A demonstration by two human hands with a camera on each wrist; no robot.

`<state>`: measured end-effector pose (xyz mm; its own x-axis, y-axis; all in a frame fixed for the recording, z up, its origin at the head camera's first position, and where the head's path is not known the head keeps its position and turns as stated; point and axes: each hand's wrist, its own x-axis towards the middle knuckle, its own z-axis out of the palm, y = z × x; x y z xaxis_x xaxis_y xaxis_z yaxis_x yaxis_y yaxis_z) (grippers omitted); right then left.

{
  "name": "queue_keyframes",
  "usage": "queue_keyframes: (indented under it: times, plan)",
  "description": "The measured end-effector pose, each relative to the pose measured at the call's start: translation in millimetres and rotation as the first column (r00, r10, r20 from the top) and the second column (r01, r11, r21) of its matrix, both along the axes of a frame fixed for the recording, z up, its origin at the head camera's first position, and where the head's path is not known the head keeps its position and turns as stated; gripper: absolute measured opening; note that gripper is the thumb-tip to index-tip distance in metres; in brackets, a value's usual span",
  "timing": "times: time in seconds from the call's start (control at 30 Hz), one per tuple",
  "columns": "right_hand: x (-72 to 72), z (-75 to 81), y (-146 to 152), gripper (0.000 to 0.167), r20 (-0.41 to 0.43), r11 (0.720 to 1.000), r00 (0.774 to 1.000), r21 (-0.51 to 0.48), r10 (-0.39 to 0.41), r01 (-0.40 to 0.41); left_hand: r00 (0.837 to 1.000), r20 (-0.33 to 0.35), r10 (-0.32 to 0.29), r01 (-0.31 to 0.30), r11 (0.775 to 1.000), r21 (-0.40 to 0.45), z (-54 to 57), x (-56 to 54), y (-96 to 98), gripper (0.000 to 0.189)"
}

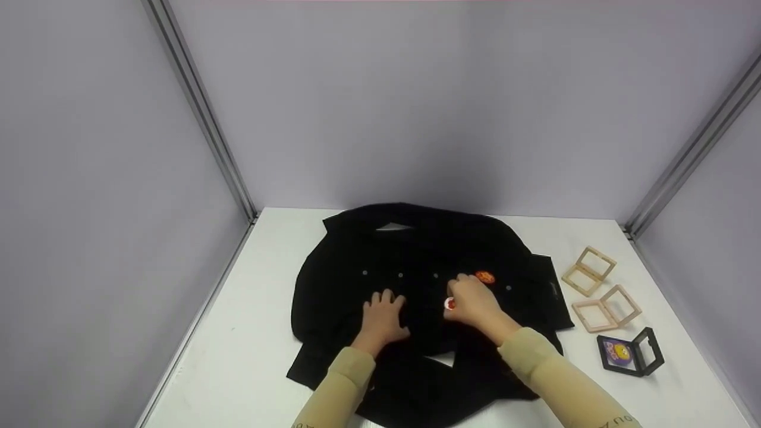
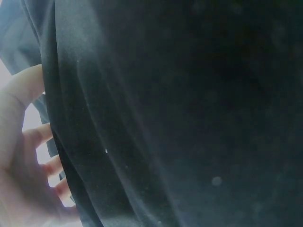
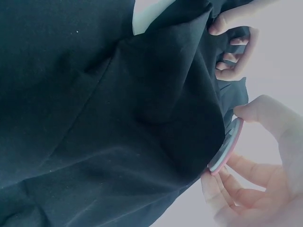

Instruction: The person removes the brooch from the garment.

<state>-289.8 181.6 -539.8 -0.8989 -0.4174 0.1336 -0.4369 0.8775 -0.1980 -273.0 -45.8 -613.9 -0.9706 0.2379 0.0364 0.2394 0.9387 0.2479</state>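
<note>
Black garment (image 1: 339,291) lies spread on white tabletop (image 1: 238,333), from far edge toward near edge. Right hand (image 1: 475,303) pinches round badge (image 1: 450,304), white and red, thumb and fingers clamped on its rim, over garment, right of middle. Left hand (image 1: 380,320) rests on garment, fingers apart. Orange patch (image 1: 485,277) just beside right hand. Near right edge: two pale cases (image 1: 590,273), black case (image 1: 640,360), all standing open.

Pale grey walls (image 1: 380,107) with metal corner strips (image 1: 203,107) enclose a white tabletop (image 1: 238,333).
</note>
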Motion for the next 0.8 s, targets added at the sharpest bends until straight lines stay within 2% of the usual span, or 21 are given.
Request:
queue_keyframes:
  times: [0.6,0.8]
  plan:
    - [3.0,2.9,-1.5,0.027,-0.024,0.999,0.999,-0.024,0.021,-0.022,1.000,-0.019,-0.010,0.010,1.000,-0.003,-0.5,-0.8,-0.2,0.066]
    - [1.6,3.5,-1.7,0.027,-0.002,1.000,1.000,-0.025,0.000,0.000,1.000,-0.023,-0.019,0.019,1.000,-0.016,0.1,-0.1,-1.1,0.066]
